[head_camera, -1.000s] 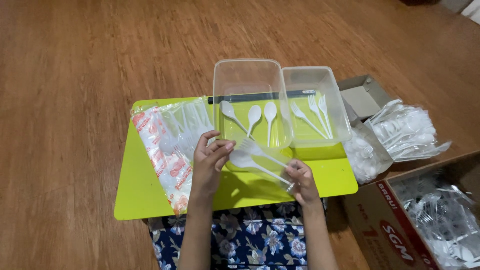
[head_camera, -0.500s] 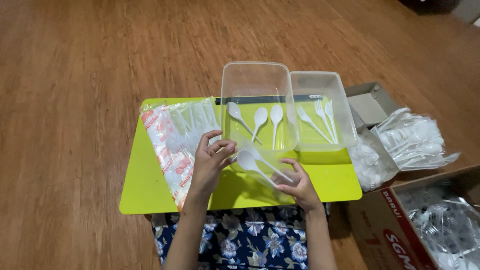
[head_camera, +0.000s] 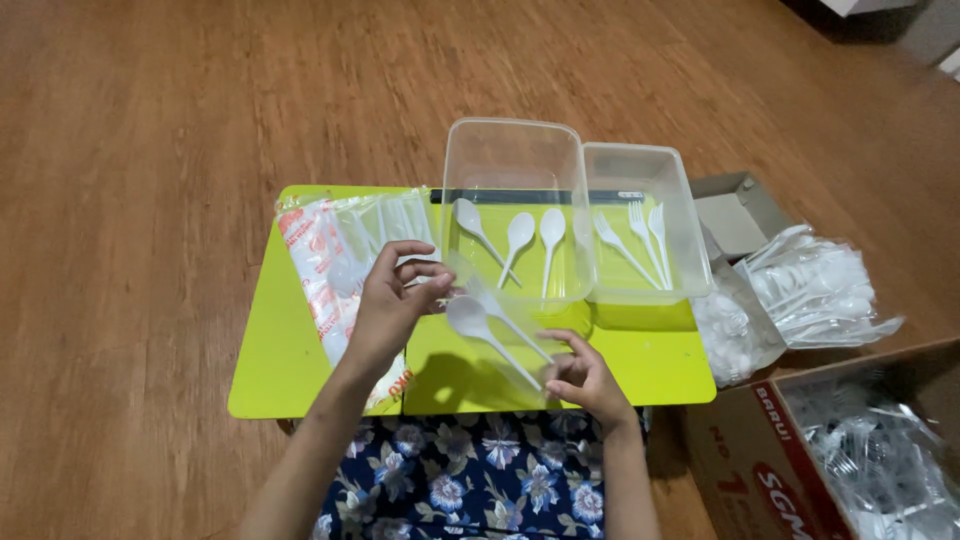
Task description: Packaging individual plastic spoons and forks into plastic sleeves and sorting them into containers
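I note a red-and-white printed plastic packet (head_camera: 330, 290) lying under and left of my left hand (head_camera: 395, 300), a red-lettered cardboard box (head_camera: 790, 470) far right of my right hand (head_camera: 585, 380). Both hands pinch a clear sleeve (head_camera: 500, 330) holding a white spoon (head_camera: 480, 325), stretched between them.

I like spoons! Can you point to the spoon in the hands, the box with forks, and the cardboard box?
spoon (head_camera: 468, 316), head view, on its bowl.
fork box (head_camera: 690, 240), head view, on its right wall.
cardboard box (head_camera: 775, 470), head view, on its front side.
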